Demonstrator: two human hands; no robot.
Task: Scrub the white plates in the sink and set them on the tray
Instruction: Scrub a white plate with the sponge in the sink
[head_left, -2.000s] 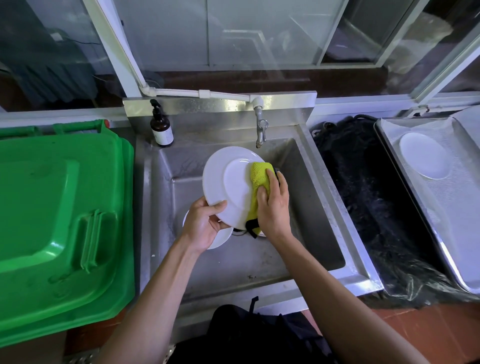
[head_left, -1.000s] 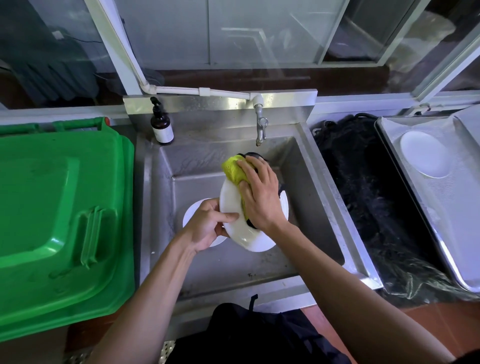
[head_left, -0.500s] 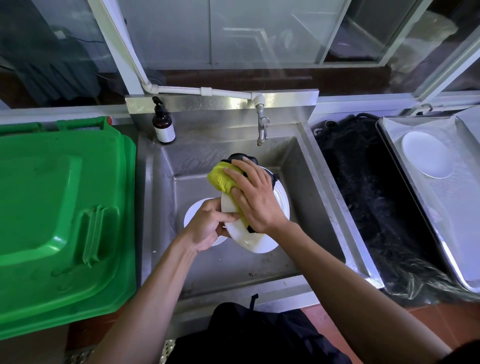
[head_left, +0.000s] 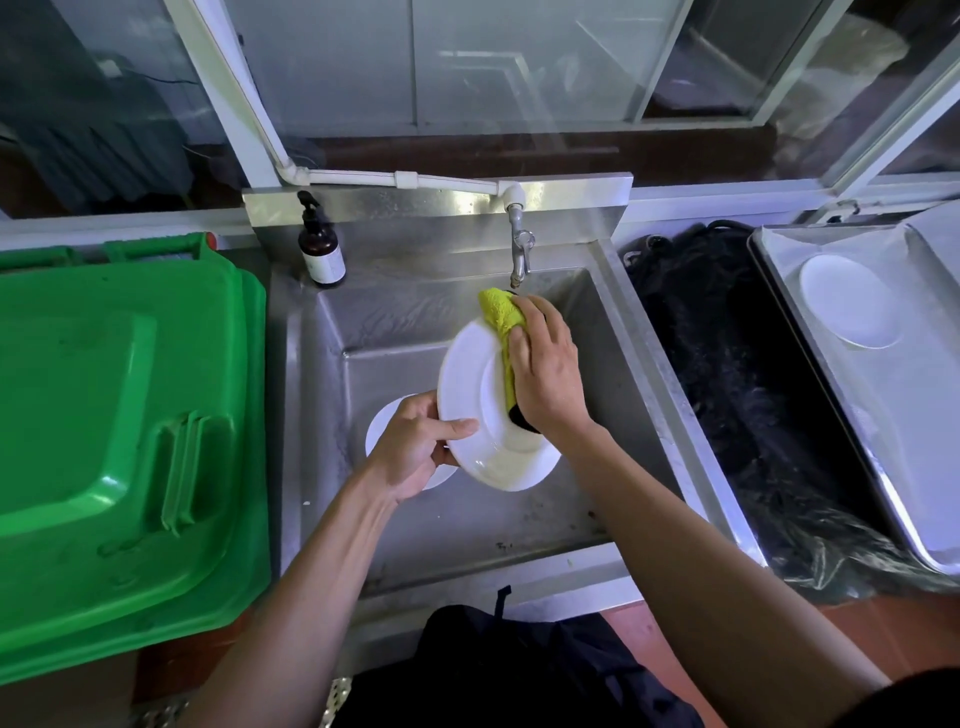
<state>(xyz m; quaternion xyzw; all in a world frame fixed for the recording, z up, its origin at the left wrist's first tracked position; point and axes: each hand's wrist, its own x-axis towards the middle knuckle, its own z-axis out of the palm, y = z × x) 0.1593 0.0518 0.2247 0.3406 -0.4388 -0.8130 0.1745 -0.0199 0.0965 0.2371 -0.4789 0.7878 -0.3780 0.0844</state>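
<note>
- White plate (head_left: 470, 384) being scrubbed is tilted over the steel sink (head_left: 322, 395), its face turned toward me and its lower rim hanging above the basin floor.
- My left hand (head_left: 415, 449) grips that plate at its lower-left rim: the thumb lies across the front face and the other fingers are curled behind the edge.
- My right hand (head_left: 545, 379) presses a yellow-green scrub cloth (head_left: 498, 314) against the right side of the plate's face, fingers bent and clamped over the cloth; a dark part of the cloth shows below the heel of the hand.
- I see the top of the cloth sticking up past the plate's upper rim, just under the tap (head_left: 519, 249).
- I can see a second white plate (head_left: 382, 428) lying flat on the sink floor, mostly hidden behind my left hand.
- One more white plate, the tray plate (head_left: 849, 301), rests on the metal tray (head_left: 893, 447) well off to the right.
- Between sink and tray lies a dark plastic-covered surface (head_left: 737, 405).
- A brown pump bottle (head_left: 321, 249) stands on the sink's back-left corner.
- Left of the sink I see a green bin lid (head_left: 114, 426).
</note>
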